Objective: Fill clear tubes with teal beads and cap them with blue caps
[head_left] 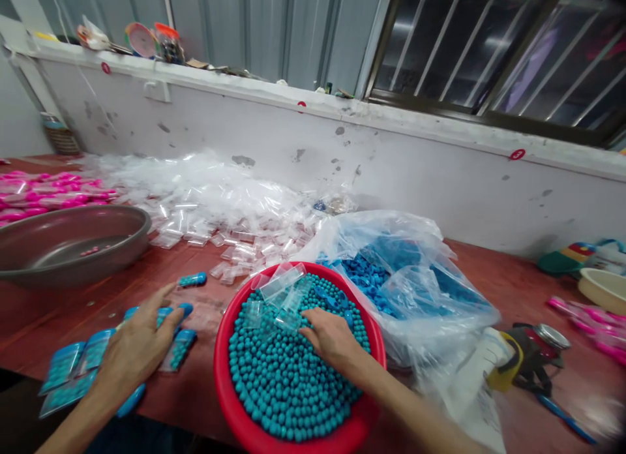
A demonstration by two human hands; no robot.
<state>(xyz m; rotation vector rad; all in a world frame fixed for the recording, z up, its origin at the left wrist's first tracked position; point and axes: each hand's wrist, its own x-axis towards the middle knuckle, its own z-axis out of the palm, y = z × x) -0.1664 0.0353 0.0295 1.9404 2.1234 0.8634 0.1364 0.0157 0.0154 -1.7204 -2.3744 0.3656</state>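
A red bowl (pixel 225 349) full of small teal balls (pixel 288 382) sits at the table's front edge. My right hand (pixel 332 340) rests on the balls, fingers curled toward a small clear bag (pixel 288 320) lying in the bowl; whether it grips it I cannot tell. More empty clear bags (pixel 281 281) lie at the bowl's far rim. My left hand (pixel 134 346) lies flat, fingers spread, on filled bags of teal balls (pixel 178 349) left of the bowl. Other filled bags (pixel 63 366) lie further left.
A grey metal basin (pixel 73 242) stands at the left, with pink filled bags (pixel 44 196) behind it. A heap of empty clear bags (pixel 205 199) lies against the white wall. A large plastic sack of blue pieces (pixel 391 278) sits right of the bowl. Tape and clutter (pixel 528 359) lie at right.
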